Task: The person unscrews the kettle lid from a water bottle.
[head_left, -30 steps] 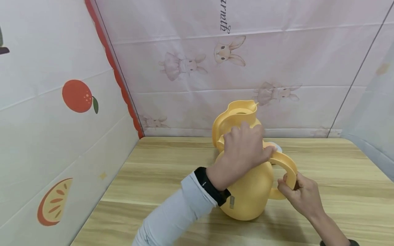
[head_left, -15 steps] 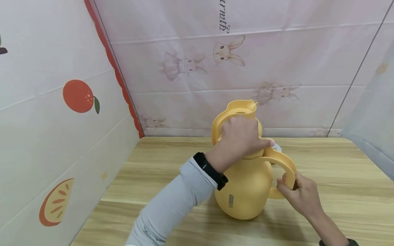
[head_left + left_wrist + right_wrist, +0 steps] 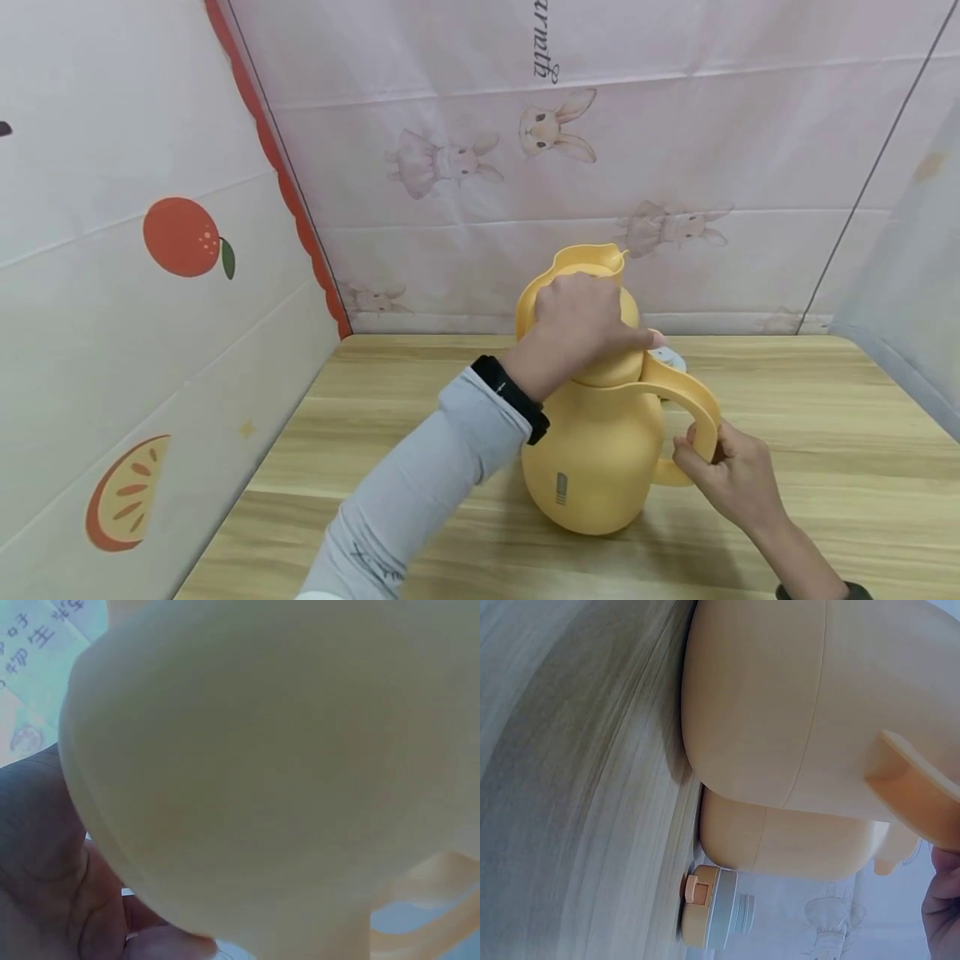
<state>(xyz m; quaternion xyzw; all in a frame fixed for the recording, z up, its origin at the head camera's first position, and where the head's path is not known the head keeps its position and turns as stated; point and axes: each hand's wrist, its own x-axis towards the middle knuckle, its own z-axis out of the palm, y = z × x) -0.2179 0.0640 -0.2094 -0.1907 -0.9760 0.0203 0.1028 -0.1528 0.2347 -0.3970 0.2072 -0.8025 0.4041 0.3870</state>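
A yellow thermos jug (image 3: 600, 467) stands upright on the table, its handle (image 3: 708, 408) facing right. My left hand (image 3: 573, 321) is curled over the jug's top and grips it, thumb reaching to the right; the hand hides most of the top. In the left wrist view that left hand (image 3: 45, 855) wraps the edge of the rounded yellow surface. My right hand (image 3: 738, 475) pinches the outer side of the handle. Right behind is a second yellow jug (image 3: 780, 836), whose spout (image 3: 588, 252) shows above my left hand.
A cap (image 3: 709, 907) in pale grey and orange lies on the table behind the jugs; in the head view only its pale part (image 3: 669, 360) shows. The wood-grain table (image 3: 390, 467) ends at a printed cloth wall (image 3: 450, 275).
My left hand has moved slightly up and left on the front jug's top, its thumb swinging away from the handle and baring the neck below. The right hand keeps its hold.
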